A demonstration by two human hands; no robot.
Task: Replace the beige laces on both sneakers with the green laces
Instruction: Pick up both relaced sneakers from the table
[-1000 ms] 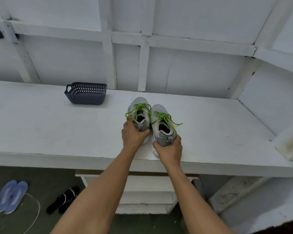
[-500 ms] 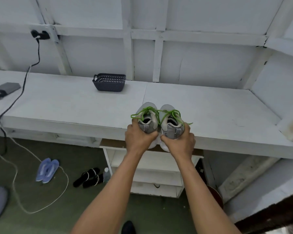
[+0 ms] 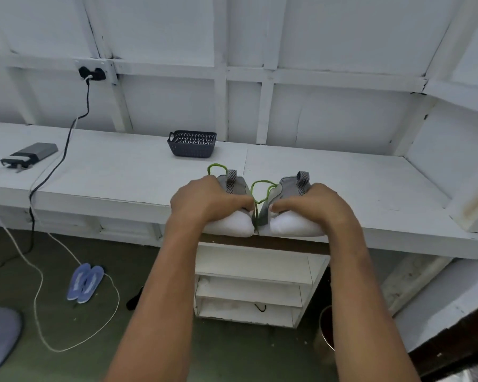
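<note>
Left hand [image 3: 204,201] curls over the left sneaker [image 3: 233,186], right hand [image 3: 312,205] over the right sneaker [image 3: 287,186]. Both are gripped at the worktop [image 3: 122,175] near edge, white soles side by side. Green laces [image 3: 260,188] in both, no beige seen, so job looks ~done. Set pair down well in from the edge, w/ loose loops clear of the soles. Dark basket [image 3: 192,143] far back, grey box [image 3: 31,155] & cable [image 3: 66,144] far left, none in the way.

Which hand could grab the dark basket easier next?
Probably the left. The left hand sits nearly straight in front of the basket, while the right hand is farther off to the side. It grips the left sneaker, so it must let go first.
</note>
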